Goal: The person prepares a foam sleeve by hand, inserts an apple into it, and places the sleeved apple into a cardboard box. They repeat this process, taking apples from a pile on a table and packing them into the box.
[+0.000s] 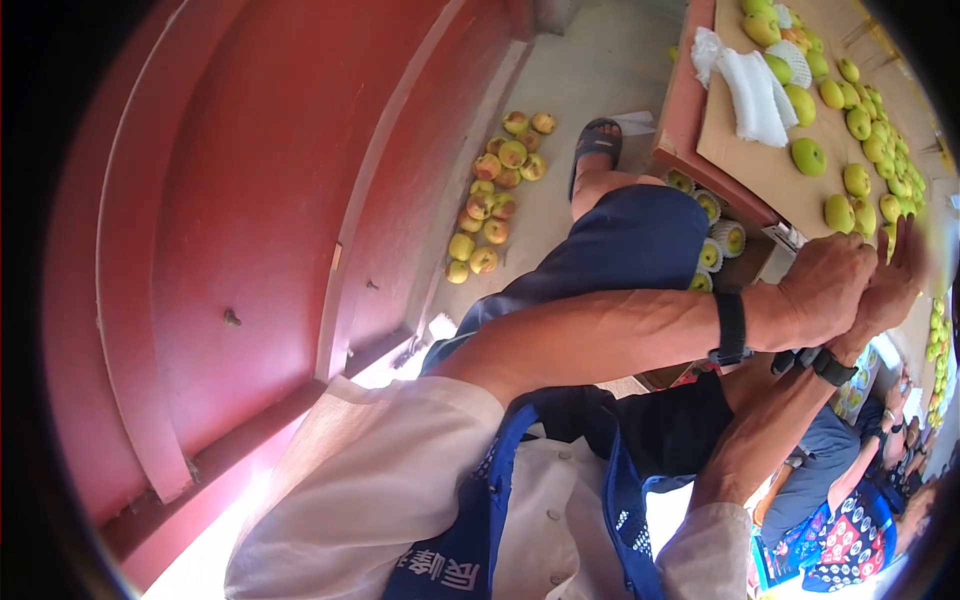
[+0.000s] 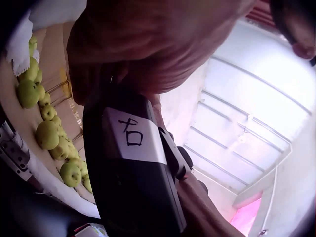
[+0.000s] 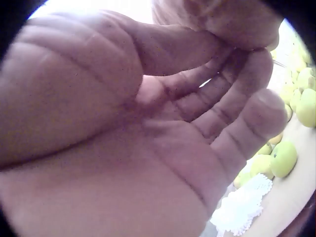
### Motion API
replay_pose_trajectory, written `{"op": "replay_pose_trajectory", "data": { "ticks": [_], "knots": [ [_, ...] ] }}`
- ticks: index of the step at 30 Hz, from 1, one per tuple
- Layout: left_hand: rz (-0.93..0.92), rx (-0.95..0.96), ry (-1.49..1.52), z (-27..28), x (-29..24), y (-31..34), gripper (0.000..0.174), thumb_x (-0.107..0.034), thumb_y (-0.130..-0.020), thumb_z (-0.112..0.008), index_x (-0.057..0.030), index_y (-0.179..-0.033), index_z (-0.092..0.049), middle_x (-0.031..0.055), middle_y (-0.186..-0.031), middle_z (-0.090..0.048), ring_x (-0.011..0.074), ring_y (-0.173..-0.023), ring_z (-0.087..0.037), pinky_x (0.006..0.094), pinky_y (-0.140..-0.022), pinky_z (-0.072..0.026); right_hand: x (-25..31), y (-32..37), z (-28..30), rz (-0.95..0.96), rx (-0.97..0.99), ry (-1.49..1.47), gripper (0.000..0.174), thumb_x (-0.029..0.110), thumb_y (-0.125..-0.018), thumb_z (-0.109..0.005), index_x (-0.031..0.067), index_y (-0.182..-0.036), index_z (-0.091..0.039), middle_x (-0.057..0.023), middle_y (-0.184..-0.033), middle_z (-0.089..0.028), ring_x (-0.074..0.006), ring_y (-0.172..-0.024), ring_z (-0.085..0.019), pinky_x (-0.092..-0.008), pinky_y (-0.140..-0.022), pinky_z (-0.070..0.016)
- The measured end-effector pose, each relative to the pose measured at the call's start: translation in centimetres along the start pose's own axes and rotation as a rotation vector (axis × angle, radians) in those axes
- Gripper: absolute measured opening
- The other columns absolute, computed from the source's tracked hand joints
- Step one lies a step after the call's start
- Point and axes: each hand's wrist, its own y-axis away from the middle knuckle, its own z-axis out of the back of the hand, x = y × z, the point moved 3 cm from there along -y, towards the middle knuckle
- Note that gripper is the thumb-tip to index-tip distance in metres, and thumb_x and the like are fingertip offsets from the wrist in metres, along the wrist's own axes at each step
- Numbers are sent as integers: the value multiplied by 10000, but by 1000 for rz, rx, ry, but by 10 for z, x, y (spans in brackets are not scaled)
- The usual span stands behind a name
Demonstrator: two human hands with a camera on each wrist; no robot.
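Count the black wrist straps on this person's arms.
2. The left wrist strap sits behind the left hand; the right wrist strap sits behind the right hand, lower in the head view. None seems hidden.

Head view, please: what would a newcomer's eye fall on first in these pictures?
The left hand and right hand meet, touching, at the edge of the cardboard-topped table on the right. Green fruit lies spread across that table beside white foam nets, and a pile of yellow-red fruit sits on the floor by the red wall.
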Motion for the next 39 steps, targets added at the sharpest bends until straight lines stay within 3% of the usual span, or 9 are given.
{"op": "replay_pose_trajectory", "data": {
  "ticks": [5, 12, 17, 21, 23, 27, 30, 33, 39],
  "knots": [
    [43, -33, 111, -12, 11, 1, 154, -122, -807, -630, -8, -897, -582, 195, -901, -602, 395, -908, -589, 493, -810, -461, -7, -2, 0, 9, 54, 79, 733, 543, -1084, -289, -49, -1514, -328, -243, -1528, -427, -348, -1438, -402, -495, -1177, -330],
    [154, -8, 25, -19, 18, -1, 167, -120, -775, -653, 6, -883, -635, 210, -901, -653, 399, -891, -631, 488, -814, -491, -7, 2, -4, -15, 97, 68, 731, 533, -1083, -276, -58, -1511, -327, -245, -1542, -410, -348, -1446, -388, -489, -1180, -329],
    [97, 121, -73, -11, 10, 0, 189, -114, -756, -668, 35, -872, -649, 226, -893, -662, 383, -886, -650, 473, -803, -506, -4, -1, 4, 14, 29, 92, 736, 538, -1079, -276, -64, -1496, -345, -261, -1510, -433, -352, -1426, -406, -489, -1157, -355],
    [45, 112, -42, -12, 10, 3, 187, -114, -764, -664, 35, -876, -646, 227, -893, -660, 382, -883, -649, 471, -810, -504, 1, 3, 4, 17, -21, 54, 679, 474, -1085, -323, -82, -1473, -368, -264, -1469, -469, -353, -1395, -443, -492, -1144, -374],
    [65, 12, -19, -19, 15, 2, 171, -104, -766, -655, 33, -868, -647, 225, -892, -658, 386, -875, -644, 471, -810, -503, 0, 5, 5, 91, 56, 42, 705, 585, -1042, -392, 35, -1476, -469, -199, -1512, -483, -322, -1446, -399, -503, -1191, -247],
    [141, -29, -2, -27, 24, -1, 153, -89, -765, -642, 35, -853, -649, 230, -902, -662, 389, -897, -650, 475, -812, -506, -4, 1, 1, 100, 113, 21, 686, 561, -1058, -363, 19, -1463, -473, -201, -1509, -483, -330, -1431, -415, -523, -1177, -264],
    [255, 96, 41, -29, 26, -5, 228, -77, -705, -650, 68, -878, -682, 268, -988, -662, 396, -962, -666, 447, -856, -526, -4, 5, 0, 93, 80, 37, 680, 555, -1064, -354, 14, -1460, -475, -197, -1499, -491, -330, -1412, -434, -527, -1164, -287],
    [257, 144, -35, -31, 21, -2, 221, -83, -698, -667, 60, -863, -702, 270, -931, -677, 380, -948, -686, 439, -842, -541, 1, 5, 4, 99, 68, 51, 673, 552, -1065, -353, 20, -1456, -480, -185, -1480, -508, -325, -1403, -439, -523, -1153, -303],
    [54, 180, -126, -22, 10, -1, 221, -113, -664, -699, 42, -820, -720, 249, -846, -699, 366, -838, -707, 436, -805, -553, -3, -2, 20, 121, 33, 54, 663, 545, -1068, -348, 28, -1464, -471, -171, -1477, -508, -321, -1408, -427, -522, -1152, -303]
  ]
}}
